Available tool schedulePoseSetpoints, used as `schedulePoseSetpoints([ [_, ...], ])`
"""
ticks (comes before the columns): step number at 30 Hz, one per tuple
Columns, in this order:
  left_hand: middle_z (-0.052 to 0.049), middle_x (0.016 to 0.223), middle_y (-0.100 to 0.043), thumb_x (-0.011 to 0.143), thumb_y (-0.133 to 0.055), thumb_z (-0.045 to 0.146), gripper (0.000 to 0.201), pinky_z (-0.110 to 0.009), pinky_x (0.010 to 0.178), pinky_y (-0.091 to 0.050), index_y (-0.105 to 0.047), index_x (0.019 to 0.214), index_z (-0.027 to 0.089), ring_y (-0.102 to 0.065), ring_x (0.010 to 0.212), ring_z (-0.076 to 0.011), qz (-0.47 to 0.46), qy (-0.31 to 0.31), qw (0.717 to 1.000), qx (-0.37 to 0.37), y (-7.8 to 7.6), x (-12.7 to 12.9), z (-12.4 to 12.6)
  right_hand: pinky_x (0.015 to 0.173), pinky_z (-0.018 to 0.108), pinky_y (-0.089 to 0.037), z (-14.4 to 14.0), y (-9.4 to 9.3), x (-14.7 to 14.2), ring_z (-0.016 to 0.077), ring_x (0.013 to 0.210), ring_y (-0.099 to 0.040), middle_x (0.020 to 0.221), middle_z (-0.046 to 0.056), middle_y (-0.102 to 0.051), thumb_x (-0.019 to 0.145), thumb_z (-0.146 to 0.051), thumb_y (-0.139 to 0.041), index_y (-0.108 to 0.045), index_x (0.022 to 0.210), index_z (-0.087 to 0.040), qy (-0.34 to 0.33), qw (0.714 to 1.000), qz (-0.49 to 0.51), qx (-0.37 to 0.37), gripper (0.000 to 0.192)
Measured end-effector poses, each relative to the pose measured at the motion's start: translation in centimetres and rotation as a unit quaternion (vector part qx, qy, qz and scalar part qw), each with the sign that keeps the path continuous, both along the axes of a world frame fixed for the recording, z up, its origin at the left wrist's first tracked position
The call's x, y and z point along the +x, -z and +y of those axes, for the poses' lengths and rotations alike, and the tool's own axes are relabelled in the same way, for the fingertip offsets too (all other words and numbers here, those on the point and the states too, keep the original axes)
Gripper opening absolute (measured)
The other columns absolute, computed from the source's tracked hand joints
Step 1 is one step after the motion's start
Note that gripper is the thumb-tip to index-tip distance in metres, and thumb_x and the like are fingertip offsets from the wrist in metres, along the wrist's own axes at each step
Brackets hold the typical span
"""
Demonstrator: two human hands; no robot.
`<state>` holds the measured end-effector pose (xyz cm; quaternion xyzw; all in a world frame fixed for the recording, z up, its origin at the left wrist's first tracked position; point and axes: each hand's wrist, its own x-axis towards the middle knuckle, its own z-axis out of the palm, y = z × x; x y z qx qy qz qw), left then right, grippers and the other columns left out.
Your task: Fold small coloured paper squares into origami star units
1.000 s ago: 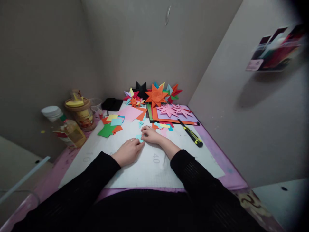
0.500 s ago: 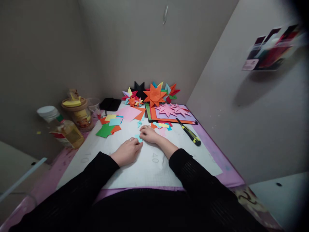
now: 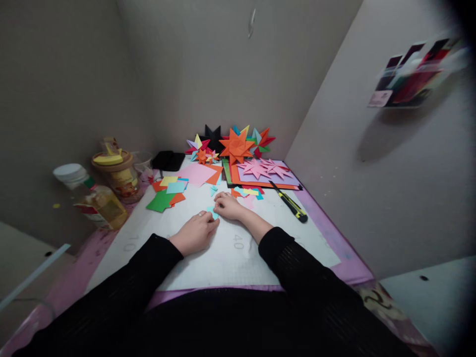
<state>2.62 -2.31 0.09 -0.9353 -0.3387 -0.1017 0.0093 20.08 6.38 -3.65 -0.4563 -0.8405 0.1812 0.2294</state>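
Note:
A small light blue piece of paper (image 3: pixel 211 210) lies on the white gridded mat (image 3: pixel 219 267), between my two hands. My left hand (image 3: pixel 196 231) has its fingers curled onto the near side of the paper. From the far right, my right hand (image 3: pixel 227 206) pinches the paper's edge with bent fingertips. Both hands rest low against the mat, and the fingers cover part of the paper. Just beyond them sits a small folded light blue piece (image 3: pixel 213 190).
Coloured paper squares (image 3: pixel 160 200) lie left; more slips (image 3: pixel 251 192) lie right. A yellow-black cutter knife (image 3: pixel 290 202) rests at right. Folded paper stars (image 3: pixel 237 146) stand behind, with pink stars (image 3: pixel 254 168) on stacked sheets. At left are a bottle (image 3: pixel 100 201) and a lidded cup (image 3: pixel 124 178).
The whole view has shifted slightly. Both hands keep nearly the same place on the light blue paper, with little visible finger movement.

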Motion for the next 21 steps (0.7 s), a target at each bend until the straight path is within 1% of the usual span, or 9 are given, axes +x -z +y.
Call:
schedulePoseSetpoints([
  [4, -0.009, 0.084, -0.052, 0.087, -0.037, 0.019, 0.024, -0.032, 0.068, -0.041, -0.059, 0.094, 0.016, -0.047, 0.080, -0.0206, -0.001, -0.003, 1.000, -0.005, -0.2, 0.1, -0.1, 0.087, 0.034, -0.036, -0.4, -0.4, -0.2, 0.0184, 0.098, -0.047, 0.103, 0.003, -0.055, 0.074, -0.024, -0.059, -0.061, 0.068, -0.019, 0.011, 1.000, -0.001, -0.005, 0.008],
  [6, -0.010, 0.087, -0.053, 0.086, -0.038, 0.018, 0.024, -0.033, 0.071, -0.041, -0.060, 0.093, 0.016, -0.048, 0.082, -0.0206, -0.008, -0.004, 1.000, -0.010, -0.3, 0.1, -0.1, 0.086, 0.033, -0.036, -0.6, -0.6, -0.2, 0.0184, 0.098, -0.046, 0.103, 0.003, -0.054, 0.074, -0.023, -0.059, -0.060, 0.068, -0.019, 0.012, 1.000, -0.005, -0.003, 0.007],
  [9, -0.012, 0.100, -0.056, 0.086, -0.038, 0.016, 0.025, -0.035, 0.078, -0.042, -0.060, 0.098, 0.016, -0.049, 0.092, -0.0219, -0.025, 0.006, 1.000, -0.014, -0.3, 0.2, -0.2, 0.084, 0.033, -0.037, -0.7, -0.7, -0.3, 0.0183, 0.096, -0.046, 0.101, 0.004, -0.053, 0.074, -0.022, -0.059, -0.058, 0.071, -0.018, 0.015, 1.000, -0.013, 0.003, 0.005],
  [12, -0.010, 0.109, -0.058, 0.086, -0.038, 0.015, 0.028, -0.037, 0.084, -0.041, -0.058, 0.106, 0.017, -0.049, 0.100, -0.0227, -0.032, 0.021, 0.999, -0.014, -0.3, 0.2, -0.2, 0.082, 0.032, -0.037, -0.6, -0.5, -0.2, 0.0176, 0.092, -0.046, 0.095, 0.003, -0.052, 0.074, -0.022, -0.059, -0.055, 0.076, -0.019, 0.028, 0.999, -0.015, 0.009, 0.005],
  [15, -0.009, 0.110, -0.060, 0.086, -0.040, 0.016, 0.028, -0.037, 0.085, -0.041, -0.057, 0.107, 0.017, -0.050, 0.101, -0.0227, -0.027, 0.025, 0.999, -0.017, -0.3, 0.2, -0.2, 0.080, 0.031, -0.037, -0.3, -0.3, -0.3, 0.0170, 0.088, -0.046, 0.091, 0.002, -0.052, 0.073, -0.021, -0.059, -0.053, 0.082, -0.019, 0.057, 0.998, -0.005, 0.014, 0.011],
  [21, -0.010, 0.113, -0.060, 0.084, -0.044, 0.018, 0.029, -0.037, 0.086, -0.041, -0.056, 0.110, 0.017, -0.050, 0.103, -0.0227, -0.027, 0.018, 0.999, -0.022, -0.4, 0.1, -0.3, 0.081, 0.033, -0.036, 0.5, 0.1, -0.9, 0.0196, 0.093, -0.045, 0.093, 0.004, -0.053, 0.075, -0.017, -0.056, -0.052, 0.088, -0.020, 0.134, 0.991, 0.002, 0.011, 0.014],
])
